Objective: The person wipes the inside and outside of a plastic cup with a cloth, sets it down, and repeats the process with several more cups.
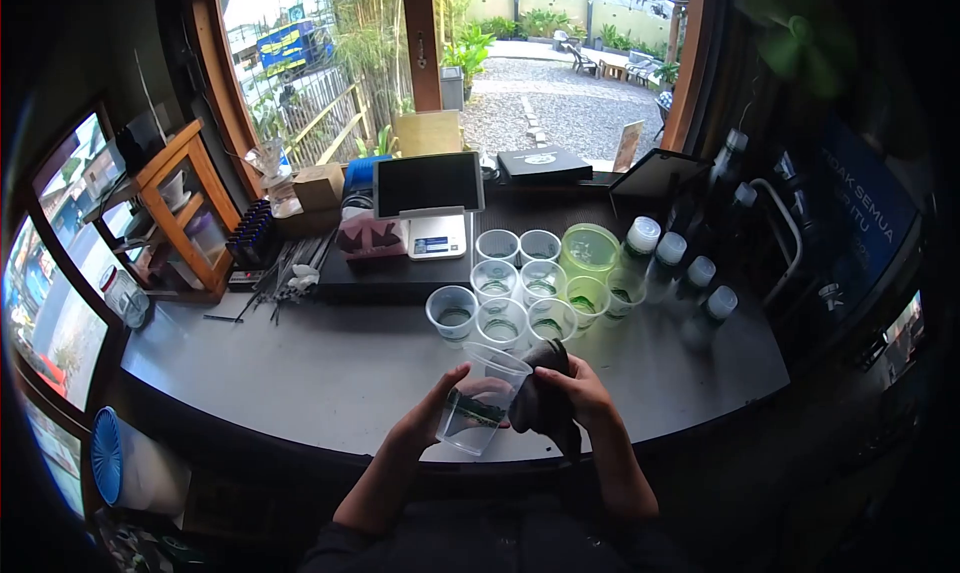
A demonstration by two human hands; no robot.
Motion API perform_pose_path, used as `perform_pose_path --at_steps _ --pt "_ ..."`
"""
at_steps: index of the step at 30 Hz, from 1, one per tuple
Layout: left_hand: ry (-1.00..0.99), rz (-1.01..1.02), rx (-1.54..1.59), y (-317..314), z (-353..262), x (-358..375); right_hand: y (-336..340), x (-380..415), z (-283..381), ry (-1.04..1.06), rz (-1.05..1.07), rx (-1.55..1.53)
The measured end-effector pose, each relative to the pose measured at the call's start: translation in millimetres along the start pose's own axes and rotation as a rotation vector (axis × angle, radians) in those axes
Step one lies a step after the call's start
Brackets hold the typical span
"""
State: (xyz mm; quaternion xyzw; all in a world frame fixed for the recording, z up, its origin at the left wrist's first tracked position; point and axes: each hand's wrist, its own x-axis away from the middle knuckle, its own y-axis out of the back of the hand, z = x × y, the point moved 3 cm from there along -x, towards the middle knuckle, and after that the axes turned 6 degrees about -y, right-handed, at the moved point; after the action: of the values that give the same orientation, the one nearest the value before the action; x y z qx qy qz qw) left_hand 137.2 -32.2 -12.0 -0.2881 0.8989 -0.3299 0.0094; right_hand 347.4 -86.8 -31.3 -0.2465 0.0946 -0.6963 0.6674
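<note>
A clear plastic cup [478,428] is being held tilted in the left hand [432,413] above the counter's [330,398] near edge, while a dark cloth [545,403] is being gripped in the right hand [585,391], just beside the cup's rim. Grouped plastic cups [500,321] are being kept upright beyond both hands.

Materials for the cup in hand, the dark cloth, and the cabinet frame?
Cup: clear, smooth plastic, likely; fingers show through the thin wall, with green print on it.
Dark cloth: matte woven or knit fabric, fibre unclear; it bunches and droops in soft folds.
Cabinet frame: wood, probably varnished; orange-brown tone with a slight sheen.
</note>
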Motion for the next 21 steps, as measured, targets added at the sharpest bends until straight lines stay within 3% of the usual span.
perform_pose_path --at_steps 6,9,12,15,17,20,21 --pt "-0.298 -0.005 0.038 46.6 0.0 50.4 -75.3 -7.3 -10.3 0.052 0.121 0.182" --pt "-0.337 0.077 -0.029 45.9 -12.7 90.1 -103.8 -16.9 -19.9 0.069 0.218 0.196" --pt "-0.277 0.12 -0.118 53.5 -22.1 108.7 -108.5 -39.4 -47.2 0.28 0.072 0.701" --pt "-0.203 0.051 -0.332 64.5 -27.9 113.2 -136.9 -32.4 -33.0 0.378 -0.014 0.787" --pt "-0.219 0.058 -0.285 79.1 -23.9 117.9 -151.5 -27.8 -24.5 0.495 -0.03 0.832" --pt "-0.253 0.059 -0.274 79.4 -33.6 125.9 -163.2 -19.3 -14.0 0.39 -0.121 0.884" --pt "-0.267 0.059 -0.281 78.1 -39.5 126.4 -158.4 -22.4 -17.7 0.546 -0.179 0.925"
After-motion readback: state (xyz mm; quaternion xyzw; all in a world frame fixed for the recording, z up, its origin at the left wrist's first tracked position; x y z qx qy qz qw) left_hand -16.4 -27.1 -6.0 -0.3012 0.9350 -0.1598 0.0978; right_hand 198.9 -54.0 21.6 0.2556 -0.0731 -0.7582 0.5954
